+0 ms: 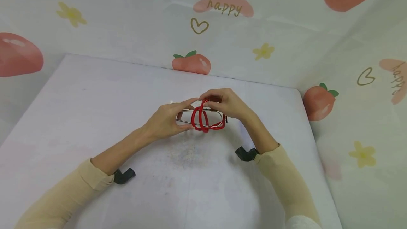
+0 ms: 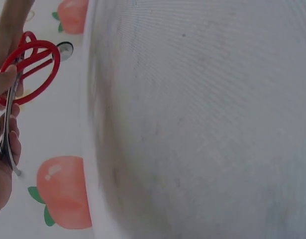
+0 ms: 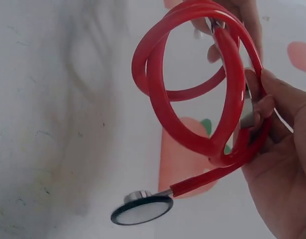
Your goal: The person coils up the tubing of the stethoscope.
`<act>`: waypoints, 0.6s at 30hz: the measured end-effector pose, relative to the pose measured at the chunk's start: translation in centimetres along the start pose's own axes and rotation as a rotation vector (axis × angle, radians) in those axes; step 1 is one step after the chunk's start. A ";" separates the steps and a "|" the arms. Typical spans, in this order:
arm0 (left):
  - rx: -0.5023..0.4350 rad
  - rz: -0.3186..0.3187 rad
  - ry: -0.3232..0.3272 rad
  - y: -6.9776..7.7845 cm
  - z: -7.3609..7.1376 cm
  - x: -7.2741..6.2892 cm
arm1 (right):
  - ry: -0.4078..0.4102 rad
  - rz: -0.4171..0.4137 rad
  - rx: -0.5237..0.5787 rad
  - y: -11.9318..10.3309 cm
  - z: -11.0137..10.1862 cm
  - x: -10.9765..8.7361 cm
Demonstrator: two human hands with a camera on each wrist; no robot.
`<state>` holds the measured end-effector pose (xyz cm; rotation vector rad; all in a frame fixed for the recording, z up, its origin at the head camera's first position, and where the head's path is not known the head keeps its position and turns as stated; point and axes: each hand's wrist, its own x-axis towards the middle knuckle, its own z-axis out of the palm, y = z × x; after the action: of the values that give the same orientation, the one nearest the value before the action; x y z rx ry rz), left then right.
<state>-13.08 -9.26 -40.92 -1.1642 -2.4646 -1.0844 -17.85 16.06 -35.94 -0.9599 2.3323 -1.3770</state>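
Both hands hold a stethoscope [image 1: 205, 129] above the table. Its red tubing [image 3: 162, 99] is coiled in loops around the metal ear tubes. My left hand [image 1: 163, 121] grips the ear tubes at their left end, with the thumb below and the fingers above. At the right, my right hand [image 1: 230, 103] pinches the coiled tubing near its top. The chest piece [image 3: 143, 209], silver with a black rim, hangs free from the tubing's end in the right wrist view. In the left wrist view the metal ear tubes [image 2: 9, 119] run down to the left hand.
A white table [image 1: 152, 193] lies under the hands. Behind and to the right hangs a white cloth [image 1: 133, 20] printed with peaches, flowers and hearts. Dark angled pieces [image 1: 124, 176] stick out at both sleeve cuffs.
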 end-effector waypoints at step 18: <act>-0.155 0.091 0.014 -0.1 0.2 -0.1 | 0.045 0.098 0.192 3.4 -0.2 0.6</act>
<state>-13.07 -9.16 -41.18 -1.2947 -2.3268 -1.2711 -19.78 16.96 -38.70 -0.7568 2.1976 -1.5628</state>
